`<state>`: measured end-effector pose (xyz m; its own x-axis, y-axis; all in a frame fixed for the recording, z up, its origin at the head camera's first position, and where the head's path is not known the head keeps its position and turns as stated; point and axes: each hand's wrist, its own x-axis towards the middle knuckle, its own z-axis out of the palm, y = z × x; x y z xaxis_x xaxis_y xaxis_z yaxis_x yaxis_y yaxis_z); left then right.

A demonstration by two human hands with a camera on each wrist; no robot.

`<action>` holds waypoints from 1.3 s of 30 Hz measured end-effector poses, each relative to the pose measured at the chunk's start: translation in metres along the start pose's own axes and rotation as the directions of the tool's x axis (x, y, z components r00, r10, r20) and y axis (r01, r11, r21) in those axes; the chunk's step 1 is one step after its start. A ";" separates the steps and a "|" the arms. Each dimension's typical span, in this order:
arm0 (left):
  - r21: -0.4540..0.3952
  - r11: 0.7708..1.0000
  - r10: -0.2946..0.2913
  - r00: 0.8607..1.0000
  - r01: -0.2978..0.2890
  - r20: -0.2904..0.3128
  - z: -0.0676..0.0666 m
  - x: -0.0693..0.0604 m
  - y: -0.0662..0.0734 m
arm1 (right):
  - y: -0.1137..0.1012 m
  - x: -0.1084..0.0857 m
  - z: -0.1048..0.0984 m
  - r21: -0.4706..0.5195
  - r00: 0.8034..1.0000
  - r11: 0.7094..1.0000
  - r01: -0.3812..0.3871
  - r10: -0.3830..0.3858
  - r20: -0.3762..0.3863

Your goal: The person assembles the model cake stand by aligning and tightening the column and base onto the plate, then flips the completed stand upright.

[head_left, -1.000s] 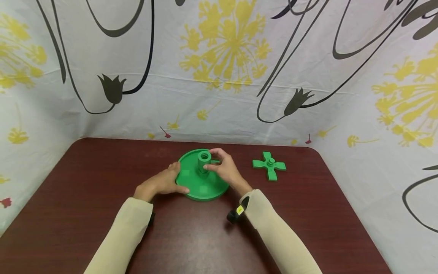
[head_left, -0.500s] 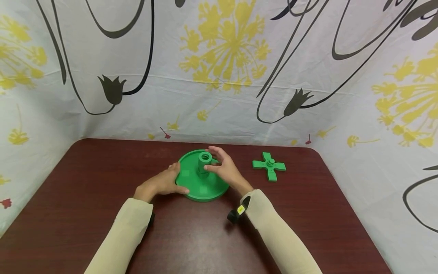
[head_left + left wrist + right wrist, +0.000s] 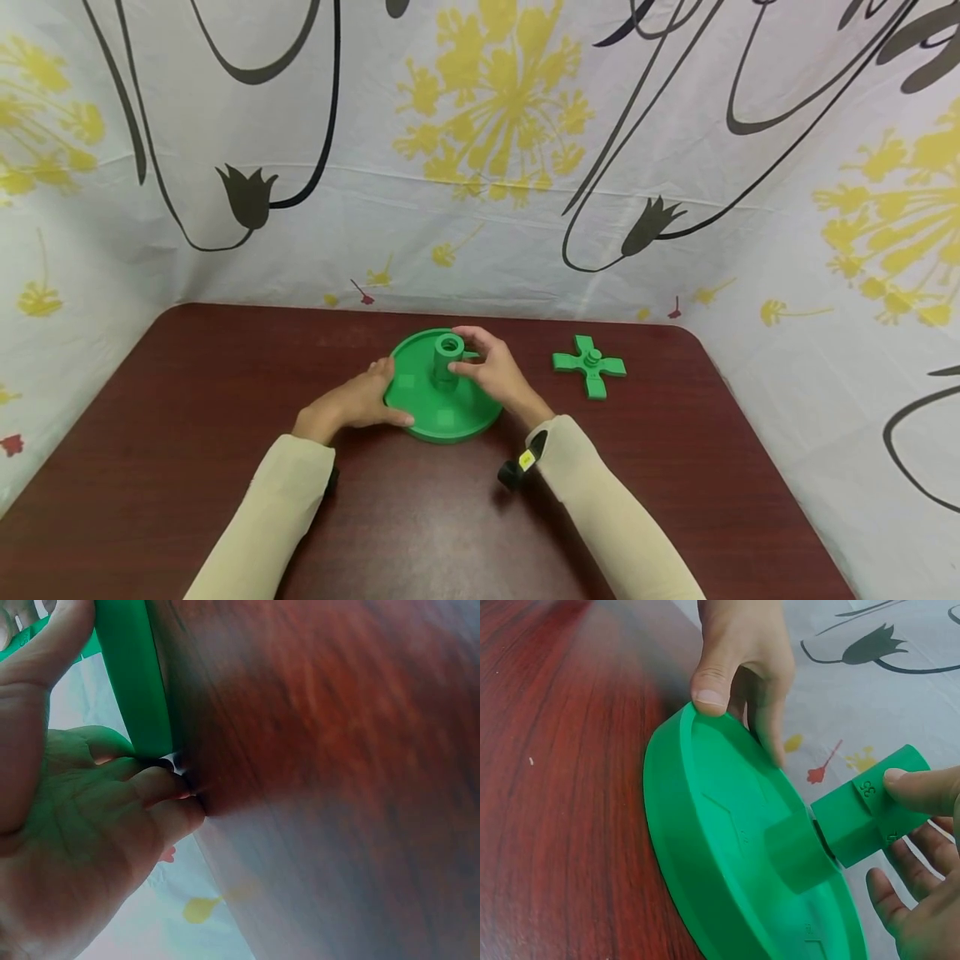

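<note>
- Green dish (image 3: 442, 437) is seen lying flat on the red-brown table (image 3: 420, 533), approx. mid-width, toward the far edge; it's edged w/ a raised rim.
- Dish is gripped at its L side by the L hand (image 3: 356, 398): thumb laid on the rim nr the front, other fingers set round the outer wall farther back.
- Round green post (image 3: 799, 855) is shown rising from dish middle in R wrist view.
- Green cyl. (image 3: 447, 364) is held upright, end-on at the post's top, by the R hand (image 3: 493, 371); a thin dark line is seen btwn the two. Whether they're joined can't be told.
- Cyl. is pinched btwn R thumb & fingers, thumb pressed to its side nr the upper end; at least one finger is held off it.
- Round hole is seen in cyl. top; marks, incl. what reads as "35", are borne on its side.
- Green cross piece (image 3: 590, 365), 4 flat arms w/ a round centre knob, is laid on the table R of the dish, apart from R hand.
- Both arms are covered by cream sleeves (image 3: 600, 500); a black unit (image 3: 511, 474) is worn at R wrist.
- Table is backed by white cloth (image 3: 495, 258), printed w/ yellow & grey flowers.
</note>
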<state>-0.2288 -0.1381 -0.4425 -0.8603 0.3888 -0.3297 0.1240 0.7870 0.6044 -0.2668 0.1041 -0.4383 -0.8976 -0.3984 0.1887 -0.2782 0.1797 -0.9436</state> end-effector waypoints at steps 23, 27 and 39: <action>0.012 1.000 0.010 1.000 -0.010 -0.004 0.000 -0.001 0.001 | -0.003 -0.002 -0.001 0.025 0.999 1.000 0.011 -0.012 0.035; 0.015 1.000 0.010 1.000 -0.010 -0.006 0.000 0.000 0.001 | -0.011 -0.004 -0.002 0.020 0.999 1.000 0.001 -0.002 0.055; 0.017 1.000 0.015 1.000 -0.014 -0.010 0.000 0.001 -0.001 | -0.001 0.000 0.001 -0.043 1.000 0.999 0.005 -0.005 0.007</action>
<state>-0.2296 -0.1387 -0.4437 -0.8634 0.3952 -0.3135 0.1446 0.7892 0.5968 -0.2661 0.1034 -0.4376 -0.8939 -0.4053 0.1915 -0.2973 0.2162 -0.9300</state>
